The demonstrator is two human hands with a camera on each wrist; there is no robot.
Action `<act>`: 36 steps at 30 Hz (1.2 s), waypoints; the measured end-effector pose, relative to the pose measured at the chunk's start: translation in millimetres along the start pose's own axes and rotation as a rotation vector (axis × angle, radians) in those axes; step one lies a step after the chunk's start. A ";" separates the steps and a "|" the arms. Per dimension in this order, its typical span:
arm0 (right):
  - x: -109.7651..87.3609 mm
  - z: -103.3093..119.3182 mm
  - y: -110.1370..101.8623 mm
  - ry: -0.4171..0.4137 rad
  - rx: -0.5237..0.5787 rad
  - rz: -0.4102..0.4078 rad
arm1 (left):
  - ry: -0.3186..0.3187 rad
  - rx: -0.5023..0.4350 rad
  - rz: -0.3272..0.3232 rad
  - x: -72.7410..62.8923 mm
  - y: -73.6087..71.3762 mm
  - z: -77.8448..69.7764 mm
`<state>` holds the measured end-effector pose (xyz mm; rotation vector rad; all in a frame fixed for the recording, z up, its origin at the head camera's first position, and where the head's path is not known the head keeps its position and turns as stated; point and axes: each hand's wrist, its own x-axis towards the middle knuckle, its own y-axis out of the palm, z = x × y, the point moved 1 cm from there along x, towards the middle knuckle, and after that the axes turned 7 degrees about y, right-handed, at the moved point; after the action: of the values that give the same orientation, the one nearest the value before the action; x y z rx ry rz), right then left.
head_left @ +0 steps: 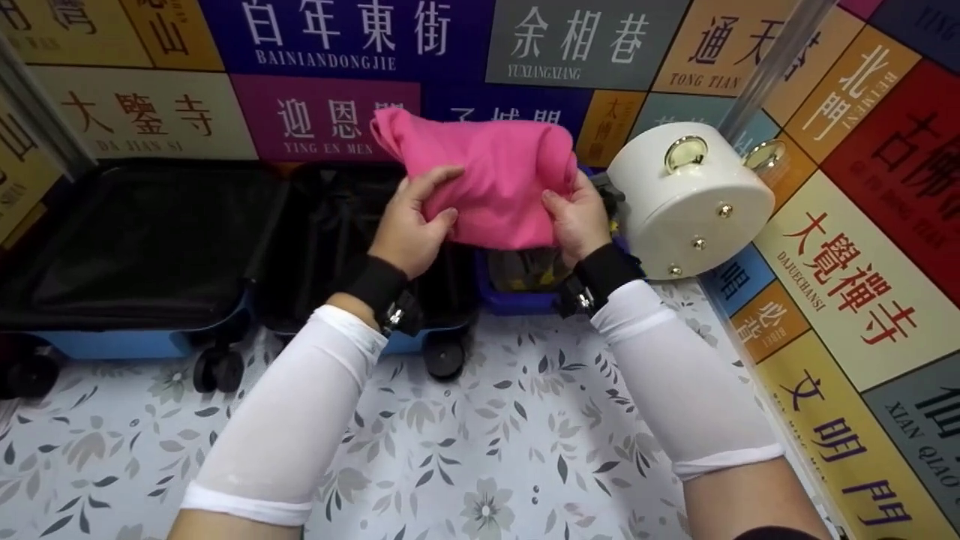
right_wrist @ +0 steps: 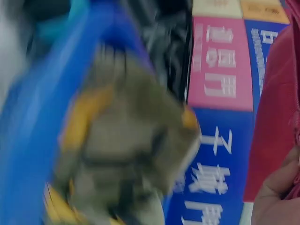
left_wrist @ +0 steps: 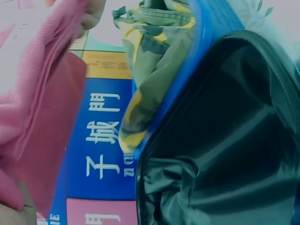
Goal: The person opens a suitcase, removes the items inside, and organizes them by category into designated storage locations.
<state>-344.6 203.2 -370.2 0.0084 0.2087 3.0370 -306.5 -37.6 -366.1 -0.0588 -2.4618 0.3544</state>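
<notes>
A folded piece of pink cloth is held up in front of me between both hands. My left hand grips its left side, with the thumb and index finger showing on the near face. At the right edge my right hand pinches the cloth, thumb in front. Under it stands a blue basket, partly hidden by the cloth. Inside the basket lies a camouflage garment in green and yellow. The right wrist view shows the cloth at its right edge; the basket is blurred there.
An open suitcase with black lining spreads over the left, its nearer half beside the basket. A white round-sided case with gold handles stands to the right. Printed panels form the back and right walls. A floral sheet covers the surface in front.
</notes>
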 end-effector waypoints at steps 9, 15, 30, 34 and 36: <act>20.3 -1.5 -48.7 -0.155 -0.090 -0.180 | -0.123 0.247 0.183 0.8 48.1 12.6; 25.9 -33.7 -88.2 -0.037 -0.505 -0.256 | -0.313 0.452 0.387 -15.5 80.3 33.4; 12.3 -55.8 -103.3 -0.091 -1.009 -0.158 | -0.331 0.689 0.498 -40.0 109.9 40.3; 4.5 -61.8 -103.1 -0.147 -1.192 -0.111 | -0.325 0.723 0.536 -41.2 118.1 44.8; 2.8 -63.3 -104.1 -0.131 -1.251 -0.089 | -0.325 0.738 0.572 -41.1 121.0 47.2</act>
<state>-338.1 297.6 -447.2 0.0952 -1.5798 2.5111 -308.0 62.3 -458.6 -0.4179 -2.4165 1.5959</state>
